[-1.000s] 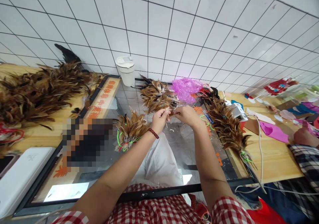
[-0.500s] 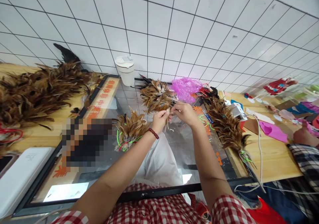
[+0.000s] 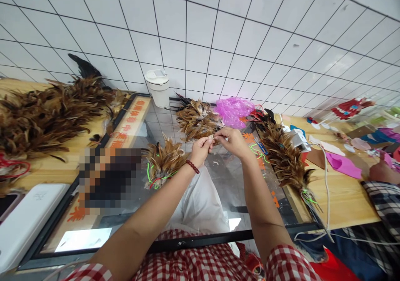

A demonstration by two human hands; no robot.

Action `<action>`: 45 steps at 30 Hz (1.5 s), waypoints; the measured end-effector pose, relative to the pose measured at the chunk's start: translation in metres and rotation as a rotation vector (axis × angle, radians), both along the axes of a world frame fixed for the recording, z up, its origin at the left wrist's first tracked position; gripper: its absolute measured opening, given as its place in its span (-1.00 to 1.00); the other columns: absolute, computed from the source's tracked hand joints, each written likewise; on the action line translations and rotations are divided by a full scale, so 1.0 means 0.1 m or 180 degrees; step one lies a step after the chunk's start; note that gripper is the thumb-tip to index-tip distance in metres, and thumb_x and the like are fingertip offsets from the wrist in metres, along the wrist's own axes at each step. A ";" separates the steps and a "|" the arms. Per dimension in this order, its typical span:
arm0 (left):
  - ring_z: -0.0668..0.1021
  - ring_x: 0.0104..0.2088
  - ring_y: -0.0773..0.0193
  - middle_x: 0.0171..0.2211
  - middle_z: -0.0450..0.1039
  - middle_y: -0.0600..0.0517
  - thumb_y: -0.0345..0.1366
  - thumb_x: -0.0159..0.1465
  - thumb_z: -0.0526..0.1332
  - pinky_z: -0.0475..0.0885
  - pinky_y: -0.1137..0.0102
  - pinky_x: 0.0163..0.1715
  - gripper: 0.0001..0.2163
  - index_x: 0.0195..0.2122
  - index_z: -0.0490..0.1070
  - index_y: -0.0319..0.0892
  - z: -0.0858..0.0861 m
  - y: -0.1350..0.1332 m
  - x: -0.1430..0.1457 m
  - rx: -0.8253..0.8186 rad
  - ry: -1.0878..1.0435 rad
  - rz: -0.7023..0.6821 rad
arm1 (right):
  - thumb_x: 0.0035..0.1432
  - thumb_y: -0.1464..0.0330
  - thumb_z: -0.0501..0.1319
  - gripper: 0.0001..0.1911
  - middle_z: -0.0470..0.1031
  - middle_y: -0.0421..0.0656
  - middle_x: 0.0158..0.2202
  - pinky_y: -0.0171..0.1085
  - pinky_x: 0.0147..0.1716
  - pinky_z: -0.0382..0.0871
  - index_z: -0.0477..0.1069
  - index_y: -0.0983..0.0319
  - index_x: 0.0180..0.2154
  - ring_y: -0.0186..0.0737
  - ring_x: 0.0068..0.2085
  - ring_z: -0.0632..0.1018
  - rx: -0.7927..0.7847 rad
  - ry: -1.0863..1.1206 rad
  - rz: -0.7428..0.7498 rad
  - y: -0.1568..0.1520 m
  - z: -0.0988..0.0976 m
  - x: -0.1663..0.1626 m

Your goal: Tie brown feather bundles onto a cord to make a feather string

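My left hand (image 3: 201, 149), with a dark red bead bracelet (image 3: 192, 166) at the wrist, is closed in a pinch. My right hand (image 3: 230, 140) pinches right beside it, fingertips nearly touching. Between them is a small pale feather (image 3: 212, 137), mostly covered by the fingers. Just behind the hands lies a pile of brown feathers (image 3: 195, 120) on the glass tabletop (image 3: 231, 185). To the left of my left hand is a smaller feather bundle (image 3: 164, 160) with green and red cords round its base.
A large brown feather heap (image 3: 40, 118) covers the left side. A white lidded cup (image 3: 158, 88) and pink plastic bag (image 3: 234, 111) stand near the wall. On the right lie a long feather bundle (image 3: 281, 151), a white cable (image 3: 326, 189), felt pieces (image 3: 343, 165) and another person's hand (image 3: 384, 171).
A feather end that hung below my fingers no longer shows there, and a pale scrap lies on the glass below them. Both hands stay pinched in nearly the same place.
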State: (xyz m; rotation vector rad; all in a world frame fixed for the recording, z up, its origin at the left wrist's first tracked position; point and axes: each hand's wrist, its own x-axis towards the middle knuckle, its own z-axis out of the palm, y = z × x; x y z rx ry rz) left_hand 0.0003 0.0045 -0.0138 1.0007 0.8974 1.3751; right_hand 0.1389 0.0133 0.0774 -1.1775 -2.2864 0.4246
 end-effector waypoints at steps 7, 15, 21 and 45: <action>0.33 -0.63 0.47 -0.65 0.29 0.11 -0.07 0.10 0.26 0.22 0.50 -0.59 -0.70 -0.54 0.39 -0.24 0.02 -0.02 0.00 0.0010 -0.0118 -0.0134 | 0.14 0.44 0.12 -0.81 0.53 -0.10 -0.33 -0.32 -0.20 0.30 0.52 0.25 -0.31 -0.27 -0.27 0.50 0.0058 -0.0078 -0.0159 0.01 -0.03 -0.02; 0.29 -0.66 0.50 -0.67 0.26 0.14 -0.08 0.07 0.29 0.32 0.47 -0.53 -0.71 -0.51 0.40 -0.24 0.06 -0.04 0.01 -0.0010 -0.0357 -0.0315 | 0.14 0.31 0.14 -0.74 0.54 -0.11 -0.24 -0.33 -0.26 0.37 0.48 0.26 -0.17 -0.29 -0.28 0.53 -0.0700 0.0760 -0.0034 0.02 -0.11 -0.02; 0.28 -0.67 0.51 -0.67 0.26 0.14 -0.09 0.05 0.31 0.35 0.46 -0.50 -0.71 -0.50 0.42 -0.26 0.13 -0.08 0.01 -0.0120 -0.0395 -0.0424 | 0.12 0.30 0.14 -0.78 0.54 -0.14 -0.38 -0.36 -0.33 0.31 0.50 0.28 -0.35 -0.29 -0.35 0.51 -0.0584 0.0229 -0.0664 0.06 -0.08 0.14; 0.29 -0.67 0.54 -0.64 0.28 0.14 -0.15 0.09 0.29 0.31 0.53 -0.56 -0.77 -0.48 0.42 -0.25 0.09 -0.02 0.01 -0.0189 -0.0607 0.0172 | 0.03 0.55 0.08 -0.71 0.58 -0.13 -0.29 -0.37 -0.23 0.28 0.56 0.22 -0.34 -0.25 -0.24 0.53 -0.0364 -0.1034 -0.0146 -0.04 0.07 0.23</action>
